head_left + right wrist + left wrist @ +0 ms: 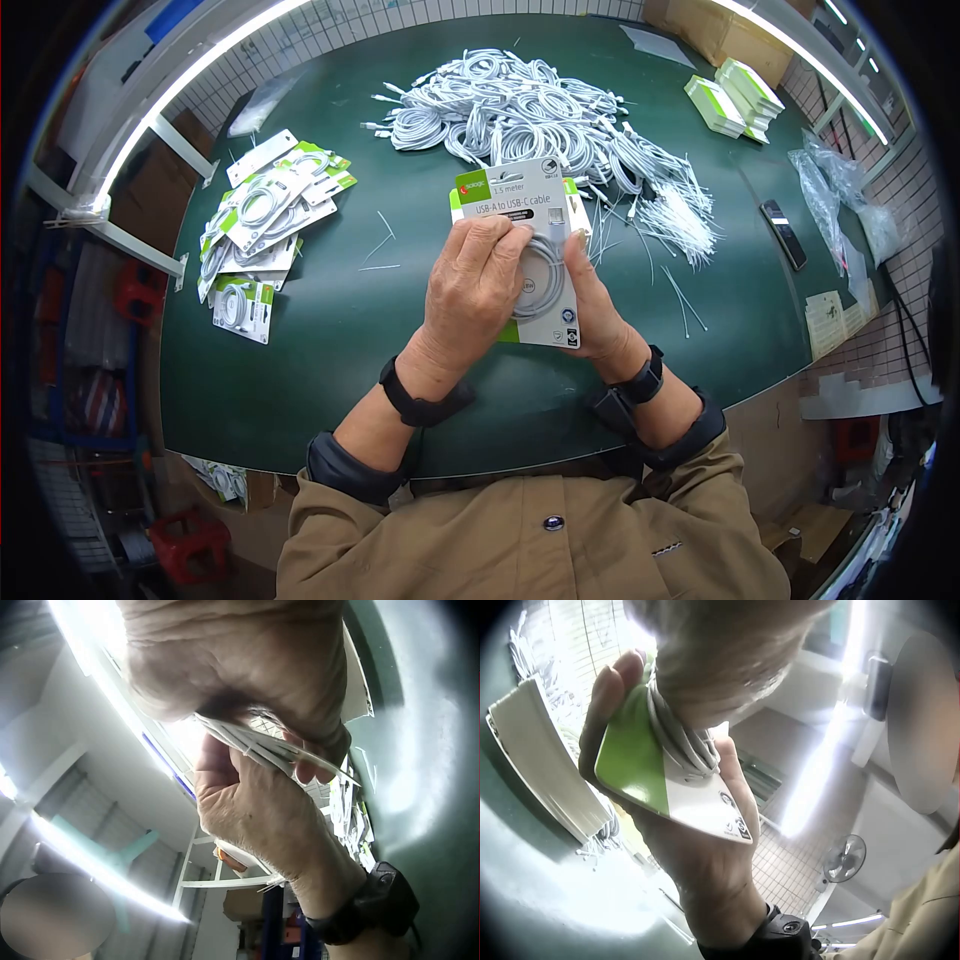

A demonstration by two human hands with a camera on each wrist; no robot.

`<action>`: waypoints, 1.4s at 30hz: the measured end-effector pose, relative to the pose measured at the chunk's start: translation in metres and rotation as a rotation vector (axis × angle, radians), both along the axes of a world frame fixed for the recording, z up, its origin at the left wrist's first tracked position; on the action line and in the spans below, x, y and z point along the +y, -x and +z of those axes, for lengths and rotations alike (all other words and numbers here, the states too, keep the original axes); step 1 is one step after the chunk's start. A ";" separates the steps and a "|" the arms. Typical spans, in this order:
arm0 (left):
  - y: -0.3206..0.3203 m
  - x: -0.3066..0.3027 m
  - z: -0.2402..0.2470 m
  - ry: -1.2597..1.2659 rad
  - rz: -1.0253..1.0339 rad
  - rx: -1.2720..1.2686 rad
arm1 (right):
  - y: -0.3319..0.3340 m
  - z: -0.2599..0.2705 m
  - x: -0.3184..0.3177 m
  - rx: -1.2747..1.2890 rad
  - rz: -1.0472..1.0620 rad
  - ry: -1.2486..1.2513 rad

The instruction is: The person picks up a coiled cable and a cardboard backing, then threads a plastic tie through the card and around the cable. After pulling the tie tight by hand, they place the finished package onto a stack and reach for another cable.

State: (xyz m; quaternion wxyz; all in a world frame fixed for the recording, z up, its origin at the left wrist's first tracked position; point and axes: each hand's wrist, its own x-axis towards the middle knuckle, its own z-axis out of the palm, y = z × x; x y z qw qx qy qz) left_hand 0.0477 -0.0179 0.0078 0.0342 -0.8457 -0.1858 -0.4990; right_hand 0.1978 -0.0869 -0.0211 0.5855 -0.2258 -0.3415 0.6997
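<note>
A white and green printed card [520, 183] reading "USB-A to USB-C cable" stands tilted up in front of the chest, a white coiled cable [545, 280] on its face. My right hand [603, 305] grips the card by its right edge, thumb at the front and fingers behind. From the left, my left hand [473, 285] has its curled fingers on the coil and covers part of it. In the left wrist view the coil [682, 742] bulges out from the card's green and white face [634, 761]. Behind the held card is a stack of cards [547, 761].
A large heap of coiled white cables [500, 105] lies at the back, with loose white ties [680, 225] at its right. Carded cables [265, 205] are piled at the left. White-green boxes [735, 100], a phone [783, 234] and plastic bags [835, 190] lie at the right.
</note>
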 end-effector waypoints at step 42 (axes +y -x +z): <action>0.013 -0.009 -0.038 0.725 -0.113 -0.404 | 0.013 -0.008 0.010 -1.025 -0.863 -0.403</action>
